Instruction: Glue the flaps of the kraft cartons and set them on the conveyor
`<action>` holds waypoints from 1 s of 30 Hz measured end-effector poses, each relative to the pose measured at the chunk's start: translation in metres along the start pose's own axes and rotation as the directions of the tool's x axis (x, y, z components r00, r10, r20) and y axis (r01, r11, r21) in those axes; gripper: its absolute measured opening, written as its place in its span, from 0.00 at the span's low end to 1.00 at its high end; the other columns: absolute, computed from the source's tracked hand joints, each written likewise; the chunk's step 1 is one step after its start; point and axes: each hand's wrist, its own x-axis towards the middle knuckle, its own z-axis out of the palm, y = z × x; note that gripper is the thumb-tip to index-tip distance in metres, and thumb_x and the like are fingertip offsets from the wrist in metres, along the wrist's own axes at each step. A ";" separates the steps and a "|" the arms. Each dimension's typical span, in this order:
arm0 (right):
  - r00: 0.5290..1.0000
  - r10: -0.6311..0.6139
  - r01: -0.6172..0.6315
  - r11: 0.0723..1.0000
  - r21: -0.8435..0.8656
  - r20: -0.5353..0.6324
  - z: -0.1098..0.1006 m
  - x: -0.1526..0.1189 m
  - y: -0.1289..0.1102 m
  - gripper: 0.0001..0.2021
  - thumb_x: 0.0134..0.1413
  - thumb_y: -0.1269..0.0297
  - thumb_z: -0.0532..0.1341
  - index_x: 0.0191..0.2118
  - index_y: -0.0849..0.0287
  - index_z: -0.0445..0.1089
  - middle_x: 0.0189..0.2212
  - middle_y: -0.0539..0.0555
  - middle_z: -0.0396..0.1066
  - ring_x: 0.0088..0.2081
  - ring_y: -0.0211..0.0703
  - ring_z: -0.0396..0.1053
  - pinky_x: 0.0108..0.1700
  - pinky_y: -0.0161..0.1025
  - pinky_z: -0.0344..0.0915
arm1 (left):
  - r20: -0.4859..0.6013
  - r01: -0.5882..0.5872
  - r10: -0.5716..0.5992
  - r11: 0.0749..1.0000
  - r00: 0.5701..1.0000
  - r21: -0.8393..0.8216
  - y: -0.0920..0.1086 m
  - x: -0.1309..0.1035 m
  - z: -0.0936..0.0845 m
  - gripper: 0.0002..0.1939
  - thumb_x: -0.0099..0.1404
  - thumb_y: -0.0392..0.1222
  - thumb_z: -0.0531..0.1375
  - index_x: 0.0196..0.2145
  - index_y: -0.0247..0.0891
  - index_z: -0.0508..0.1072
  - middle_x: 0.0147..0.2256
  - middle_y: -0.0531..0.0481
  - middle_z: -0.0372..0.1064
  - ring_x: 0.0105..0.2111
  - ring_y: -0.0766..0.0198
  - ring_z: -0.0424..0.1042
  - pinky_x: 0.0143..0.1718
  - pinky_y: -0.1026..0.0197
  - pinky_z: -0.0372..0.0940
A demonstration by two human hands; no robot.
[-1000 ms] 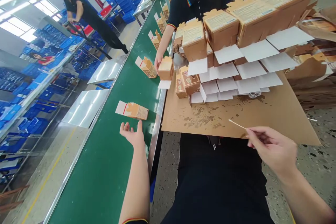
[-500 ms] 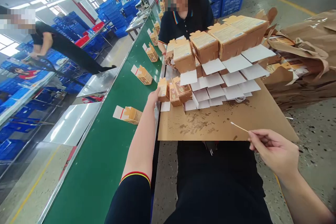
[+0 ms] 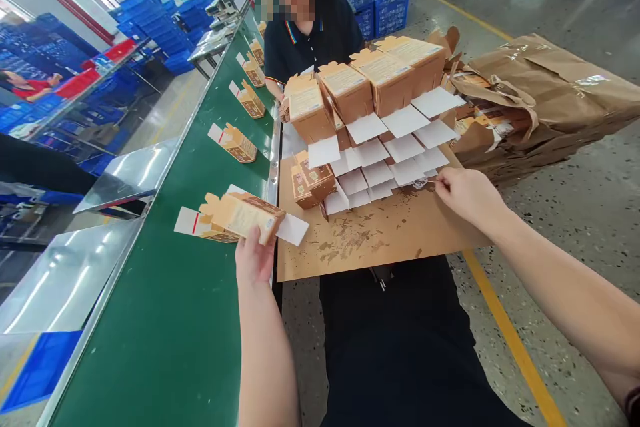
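My left hand (image 3: 256, 260) grips a small printed carton (image 3: 250, 213) above the belt's edge, its white flap sticking out to the right. Just behind it on the green belt stands another carton (image 3: 213, 235) with a white flap and red stripe, partly covered. My right hand (image 3: 463, 193) is closed in a pinch over the brown board (image 3: 400, 240). From its fingertips a thin cotton swab (image 3: 433, 179) points left toward a small clear round item (image 3: 420, 182), which I cannot make out well; whether they touch is unclear. Stacked cartons (image 3: 385, 77) with open white flaps lie beyond.
A row of cartons (image 3: 235, 142) stands along the green belt (image 3: 165, 320). Across the board, a co-worker (image 3: 320, 33) in a dark shirt stands by the stack. A large paper-wrapped pile (image 3: 555, 93) lies to the right, with blue crates (image 3: 393, 7) behind.
My left hand has lifted a carton from beside the stack and carried it back over the belt. My right hand has moved forward with the swab toward the stack. The view has turned right.
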 end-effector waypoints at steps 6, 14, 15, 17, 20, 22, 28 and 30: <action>0.995 -0.058 0.062 0.997 -0.041 0.081 0.009 0.017 -0.007 0.23 0.61 0.80 0.68 0.23 0.52 0.59 0.20 0.50 0.67 0.23 0.37 0.58 0.32 0.39 0.49 | 0.112 0.123 -0.124 0.992 0.986 0.022 -0.023 -0.063 0.015 0.45 0.50 0.59 0.86 0.62 0.46 0.81 0.67 0.35 0.79 0.70 0.35 0.77 0.70 0.35 0.74; 0.991 -0.075 0.086 0.991 0.101 -0.108 0.003 -0.042 -0.010 0.04 0.64 0.70 0.67 0.36 0.57 0.79 0.30 0.56 0.82 0.32 0.47 0.78 0.36 0.40 0.70 | 0.144 0.076 -0.096 0.988 0.985 0.136 -0.041 -0.070 0.034 0.47 0.49 0.56 0.87 0.62 0.42 0.77 0.63 0.32 0.80 0.65 0.40 0.82 0.70 0.38 0.73; 0.988 -0.096 0.119 0.973 0.198 -0.119 0.011 -0.057 -0.020 0.05 0.67 0.67 0.66 0.39 0.56 0.81 0.31 0.56 0.82 0.32 0.47 0.79 0.37 0.41 0.74 | 0.141 0.071 -0.092 0.986 0.986 0.148 -0.041 -0.071 0.037 0.47 0.48 0.55 0.87 0.61 0.42 0.76 0.62 0.33 0.81 0.63 0.40 0.82 0.70 0.38 0.74; 0.982 -0.168 0.189 0.896 0.401 -0.087 0.035 -0.085 -0.046 0.07 0.70 0.62 0.66 0.40 0.54 0.82 0.31 0.54 0.82 0.29 0.46 0.79 0.34 0.42 0.77 | 0.121 0.059 -0.079 0.985 0.990 0.163 -0.042 -0.072 0.041 0.46 0.48 0.56 0.87 0.59 0.42 0.76 0.61 0.34 0.82 0.61 0.42 0.84 0.68 0.38 0.76; 0.965 -0.254 0.242 0.790 0.563 -0.059 0.081 -0.114 -0.089 0.09 0.71 0.65 0.65 0.38 0.52 0.81 0.30 0.51 0.82 0.27 0.43 0.77 0.33 0.39 0.77 | 0.113 0.060 -0.083 0.979 0.990 0.194 -0.043 -0.074 0.044 0.45 0.47 0.58 0.87 0.57 0.42 0.76 0.58 0.35 0.83 0.57 0.42 0.85 0.64 0.38 0.78; 0.952 -0.304 0.268 0.769 0.581 -0.036 0.107 -0.122 -0.108 0.10 0.72 0.67 0.63 0.36 0.52 0.79 0.29 0.51 0.80 0.27 0.41 0.75 0.34 0.37 0.75 | 0.112 0.062 -0.088 0.975 0.990 0.215 -0.043 -0.076 0.045 0.44 0.47 0.57 0.87 0.55 0.41 0.76 0.56 0.34 0.83 0.57 0.40 0.86 0.64 0.36 0.78; 0.903 -0.428 0.382 0.761 0.524 -0.038 0.141 -0.118 -0.116 0.12 0.72 0.71 0.60 0.35 0.53 0.74 0.26 0.50 0.74 0.26 0.41 0.71 0.32 0.37 0.68 | 0.106 0.085 -0.109 0.975 0.988 0.208 -0.041 -0.082 0.049 0.44 0.46 0.54 0.87 0.54 0.42 0.75 0.54 0.36 0.84 0.56 0.41 0.86 0.64 0.37 0.77; 0.905 -0.425 0.377 0.769 0.517 -0.028 0.142 -0.116 -0.113 0.11 0.73 0.71 0.60 0.36 0.53 0.73 0.27 0.50 0.75 0.27 0.42 0.72 0.32 0.37 0.68 | 0.101 0.087 -0.109 0.976 0.989 0.200 -0.040 -0.084 0.050 0.43 0.47 0.55 0.87 0.54 0.42 0.75 0.54 0.37 0.84 0.57 0.42 0.85 0.64 0.37 0.77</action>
